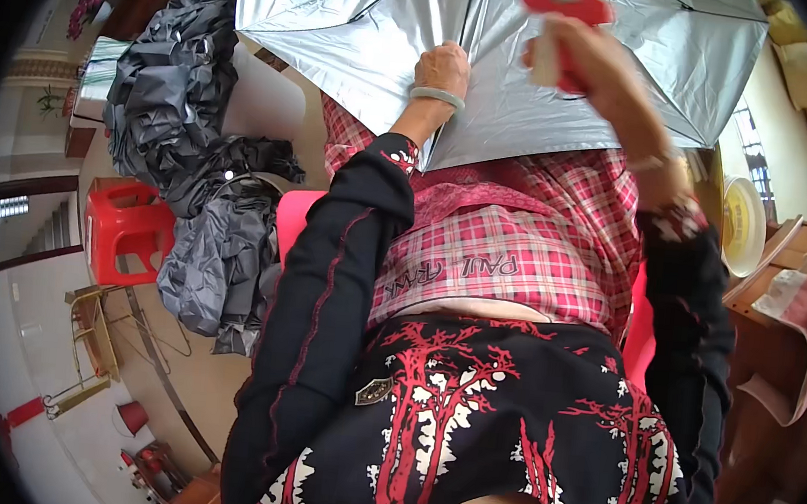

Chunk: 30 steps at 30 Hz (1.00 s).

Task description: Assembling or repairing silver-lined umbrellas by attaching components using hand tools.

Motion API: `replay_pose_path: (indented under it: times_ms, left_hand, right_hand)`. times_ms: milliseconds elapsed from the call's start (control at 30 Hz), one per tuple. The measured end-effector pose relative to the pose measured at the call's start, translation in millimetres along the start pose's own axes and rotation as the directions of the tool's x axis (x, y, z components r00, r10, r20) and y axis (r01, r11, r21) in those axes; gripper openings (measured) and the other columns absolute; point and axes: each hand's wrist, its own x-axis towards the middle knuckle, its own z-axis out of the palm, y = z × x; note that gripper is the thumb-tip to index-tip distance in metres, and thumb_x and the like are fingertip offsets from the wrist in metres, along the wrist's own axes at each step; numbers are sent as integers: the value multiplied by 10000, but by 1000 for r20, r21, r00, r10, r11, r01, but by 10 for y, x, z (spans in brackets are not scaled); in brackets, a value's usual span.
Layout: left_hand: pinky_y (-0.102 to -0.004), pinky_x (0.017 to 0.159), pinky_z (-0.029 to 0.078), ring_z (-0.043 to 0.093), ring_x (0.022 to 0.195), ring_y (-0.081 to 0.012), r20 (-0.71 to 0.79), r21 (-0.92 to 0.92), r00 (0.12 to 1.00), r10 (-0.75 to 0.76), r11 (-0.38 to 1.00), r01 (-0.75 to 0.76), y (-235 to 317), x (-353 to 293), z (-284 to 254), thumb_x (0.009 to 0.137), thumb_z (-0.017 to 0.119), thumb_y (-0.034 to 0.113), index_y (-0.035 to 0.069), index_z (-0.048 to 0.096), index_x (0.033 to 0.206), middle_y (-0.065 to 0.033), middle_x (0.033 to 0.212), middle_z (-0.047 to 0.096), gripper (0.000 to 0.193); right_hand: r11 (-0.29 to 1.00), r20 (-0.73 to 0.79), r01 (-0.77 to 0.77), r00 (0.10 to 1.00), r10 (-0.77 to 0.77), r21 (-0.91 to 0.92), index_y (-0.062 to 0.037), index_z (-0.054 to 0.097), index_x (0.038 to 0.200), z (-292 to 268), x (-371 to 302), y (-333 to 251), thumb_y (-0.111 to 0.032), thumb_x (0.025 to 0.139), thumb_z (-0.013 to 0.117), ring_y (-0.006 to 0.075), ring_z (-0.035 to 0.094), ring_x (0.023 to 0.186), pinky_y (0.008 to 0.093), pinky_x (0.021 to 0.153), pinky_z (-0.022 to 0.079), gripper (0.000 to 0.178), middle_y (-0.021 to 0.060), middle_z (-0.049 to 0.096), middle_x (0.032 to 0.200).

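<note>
A spread umbrella [344, 55] with a silver inner face and dark thin ribs lies over my knees at the top of the view. My left hand [441, 71], with a pale bangle at the wrist, is closed at the umbrella's rib, near the canopy's lower edge. Above the silver cloth, to the right, my right hand [598, 63] is raised and smeared by motion. Its fingers are closed round a red and white thing [567, 4] with a flat rounded red top, too blurred to name. A pink checked apron [509, 252] covers my lap.
Crumpled dark grey cloth [174, 78] is heaped at the left, with more grey cloth [222, 246] nearer me. Beside it stand a red plastic stool [122, 232] and a pale grey bin [268, 96]. At the right are a round whitish tub [742, 224] and wooden furniture [769, 356].
</note>
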Motion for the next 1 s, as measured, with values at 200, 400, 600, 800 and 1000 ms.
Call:
replay_pose_path:
  times_ms: [200,400,600,800,1000]
  left_hand:
    - [-414,617,510,614,724,-362,-74,-150,993,-88,986,76,-15,21,99,775,423,78,-37,595,714,-249,731,599,215]
    - [-403,662,501,604,733,-373,57,-258,978,-200,944,208,-36,22,122,707,516,59,-34,618,709,-249,733,596,138]
    - [-399,641,512,609,735,-375,99,-275,966,-237,927,255,9,-43,105,719,512,35,-50,617,725,-261,752,597,135]
    - [-414,682,500,601,766,-377,150,-344,953,-264,889,301,-18,-59,89,716,513,46,-44,622,742,-261,771,597,143]
    - [-413,739,481,595,801,-366,177,-383,934,-309,853,355,-1,-57,41,711,513,49,-39,625,755,-260,781,597,149]
  right_hand:
    - [993,-135,-22,990,38,116,49,491,946,352,322,713,-134,793,515,229,609,658,319,561,513,240,141,581,772]
    - [986,-132,-135,980,147,98,60,479,942,387,380,883,-111,781,509,222,604,641,316,551,515,237,139,575,767]
    - [969,-89,-178,977,196,173,59,491,902,528,239,917,-92,775,504,223,599,633,324,551,513,198,137,568,753]
    - [957,-45,-218,972,230,193,61,477,926,592,161,900,-87,771,512,241,596,645,347,562,512,217,142,567,767]
    - [912,0,-246,966,260,328,60,450,988,580,163,938,-96,776,516,261,595,686,387,608,516,271,161,573,814]
